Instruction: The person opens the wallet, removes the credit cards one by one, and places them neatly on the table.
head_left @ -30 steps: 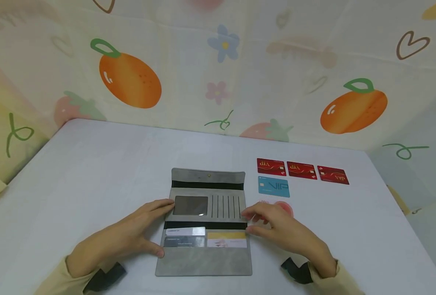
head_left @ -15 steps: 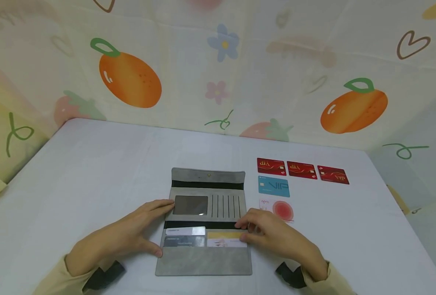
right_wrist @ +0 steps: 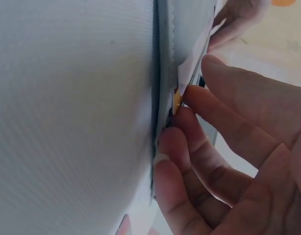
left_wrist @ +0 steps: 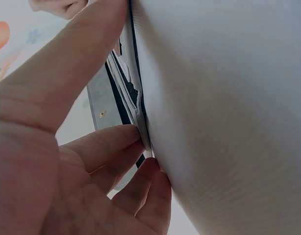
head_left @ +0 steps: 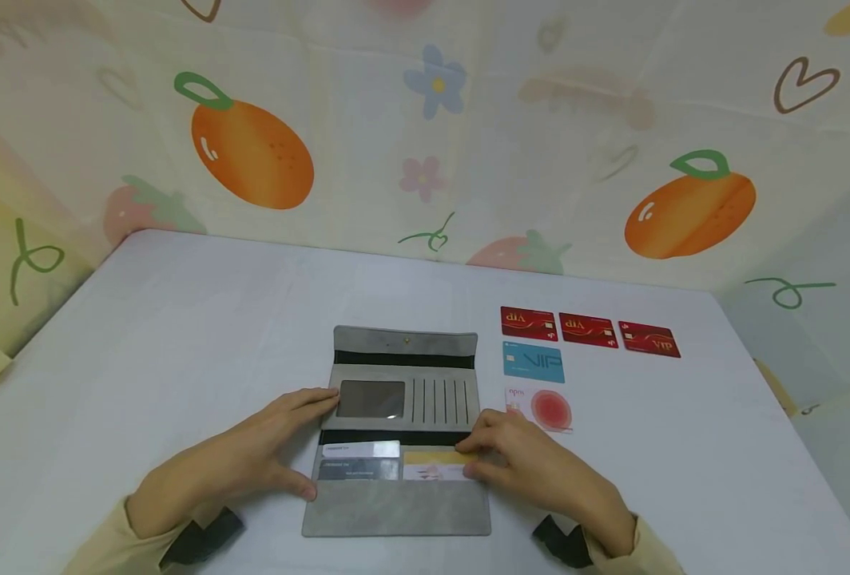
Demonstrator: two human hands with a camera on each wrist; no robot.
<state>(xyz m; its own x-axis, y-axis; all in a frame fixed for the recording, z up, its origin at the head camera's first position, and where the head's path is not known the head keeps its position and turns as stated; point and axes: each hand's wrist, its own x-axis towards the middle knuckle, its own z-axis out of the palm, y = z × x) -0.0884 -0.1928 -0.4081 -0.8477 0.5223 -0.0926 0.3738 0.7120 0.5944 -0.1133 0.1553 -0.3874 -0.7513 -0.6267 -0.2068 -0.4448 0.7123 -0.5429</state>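
A grey long wallet lies unfolded on the table, its flap at the far end. My left hand rests along its left edge, fingers extended and thumb apart lower down; the left wrist view shows the fingertips touching that edge. At the right side, my right hand pinches the right end of a yellow-and-white card, which sits in the lower right pocket. The right wrist view shows the card's yellow part by the curled fingers. A grey card and a white card fill the left pocket.
Three red VIP cards lie in a row at the right on the white table. Below them are a blue VIP card and a pink-and-white card. A fruit-patterned cloth hangs behind.
My right hand has moved a little left and down, from the wallet's right edge onto the yellow-and-white card, uncovering the pink-and-white card. The left hand stays put.
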